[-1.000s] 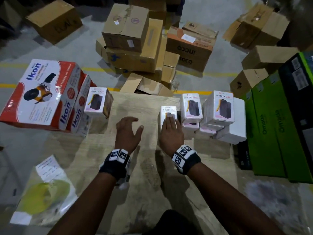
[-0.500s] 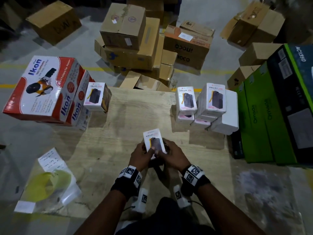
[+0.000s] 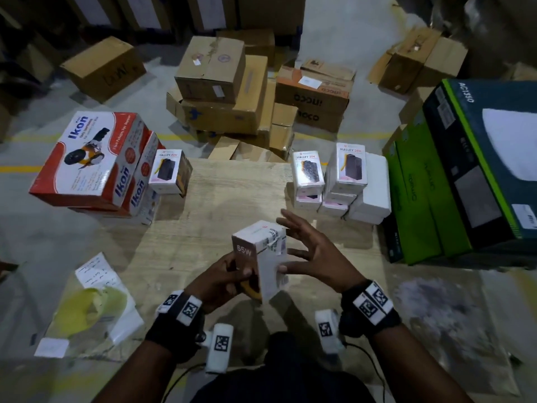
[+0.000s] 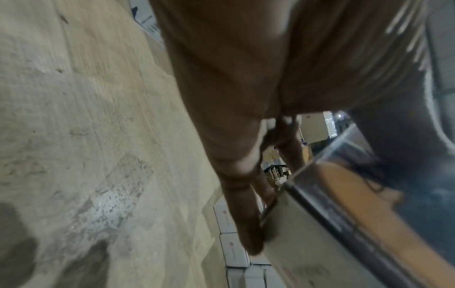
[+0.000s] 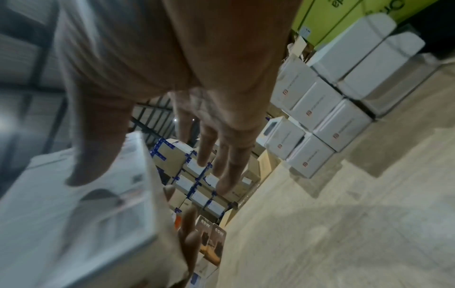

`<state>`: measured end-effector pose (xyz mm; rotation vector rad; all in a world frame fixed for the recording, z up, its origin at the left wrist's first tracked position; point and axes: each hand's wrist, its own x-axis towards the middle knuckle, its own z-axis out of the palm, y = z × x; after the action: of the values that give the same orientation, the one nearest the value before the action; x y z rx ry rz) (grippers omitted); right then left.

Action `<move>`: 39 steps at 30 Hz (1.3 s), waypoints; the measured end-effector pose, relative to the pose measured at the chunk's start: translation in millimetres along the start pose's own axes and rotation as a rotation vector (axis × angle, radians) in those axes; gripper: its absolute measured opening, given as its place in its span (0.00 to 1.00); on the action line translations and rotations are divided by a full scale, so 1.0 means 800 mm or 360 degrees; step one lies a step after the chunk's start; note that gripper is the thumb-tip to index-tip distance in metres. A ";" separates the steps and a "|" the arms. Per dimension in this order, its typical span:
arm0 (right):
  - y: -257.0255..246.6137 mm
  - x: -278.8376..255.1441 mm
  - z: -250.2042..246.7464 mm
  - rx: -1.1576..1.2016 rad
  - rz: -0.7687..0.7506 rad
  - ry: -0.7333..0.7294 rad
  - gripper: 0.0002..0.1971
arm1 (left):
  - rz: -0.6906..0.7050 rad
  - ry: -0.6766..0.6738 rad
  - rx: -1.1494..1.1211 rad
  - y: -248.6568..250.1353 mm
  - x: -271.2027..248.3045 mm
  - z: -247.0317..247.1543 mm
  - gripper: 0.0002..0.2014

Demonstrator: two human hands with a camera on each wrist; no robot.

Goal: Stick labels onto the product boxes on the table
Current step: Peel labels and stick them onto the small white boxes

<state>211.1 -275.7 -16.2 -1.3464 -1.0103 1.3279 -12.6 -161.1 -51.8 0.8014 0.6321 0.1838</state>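
In the head view my left hand [image 3: 229, 276] grips a small white product box [image 3: 255, 242] above the wooden table [image 3: 220, 199], its brown "65W" side turned up. A printed label [image 3: 274, 239] sits on its upper right face. My right hand [image 3: 302, 251] is beside the box with fingers spread straight, the thumb touching the white face. The left wrist view shows fingers [image 4: 248, 214] against the blurred box [image 4: 344, 214]. The right wrist view shows spread fingers [image 5: 221, 155] next to the box [image 5: 86, 204].
A stack of Halley 20K boxes [image 3: 345, 170] stands at the table's right, one more [image 3: 168, 170] at the left by red Ikon boxes [image 3: 87, 158]. Green cartons [image 3: 421, 199] are far right. A plastic bag with paper sheets [image 3: 93, 301] lies left. Cardboard cartons [image 3: 220, 91] cover the floor beyond.
Both hands took a box from beside the right stack and brought it close. It is now turned with its side up, and my right hand has let go and spread its fingers.
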 end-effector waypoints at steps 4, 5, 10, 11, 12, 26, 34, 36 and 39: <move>-0.007 -0.011 0.005 0.0056 0.0056 0.0025 0.41 | -0.0023 0.0025 0.0214 0.007 -0.009 0.009 0.40; -0.004 -0.014 0.007 0.0020 0.0055 0.0111 0.40 | 0.0040 0.0110 0.0285 0.006 -0.010 0.010 0.41; 0.019 -0.032 0.020 -0.0188 0.0033 0.0231 0.44 | 0.0289 0.0288 0.0735 0.003 -0.015 0.028 0.35; 0.023 -0.036 0.023 -0.0192 0.0019 0.0218 0.44 | 0.0302 0.0320 0.0781 0.000 -0.015 0.030 0.33; 0.025 -0.039 0.026 -0.0177 -0.0001 0.0200 0.44 | 0.0314 0.0353 0.0803 -0.003 -0.016 0.030 0.33; 0.009 -0.040 0.033 -0.0188 -0.0336 0.0695 0.11 | 0.1069 0.0688 0.1565 -0.001 -0.032 0.039 0.36; 0.002 -0.037 0.033 -0.0298 -0.0316 0.0647 0.04 | 0.1152 0.0742 0.1768 0.006 -0.043 0.040 0.35; 0.001 -0.037 0.031 -0.0311 -0.0307 0.0608 0.03 | 0.1156 0.0749 0.1782 0.005 -0.044 0.041 0.35; 0.001 -0.039 0.029 -0.0415 -0.0324 0.0571 0.03 | 0.1143 0.0756 0.1790 0.004 -0.045 0.044 0.35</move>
<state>186.2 -304.6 -9.8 -1.5618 -1.0600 0.7866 -20.6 -194.4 -14.9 2.1065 0.8684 0.7212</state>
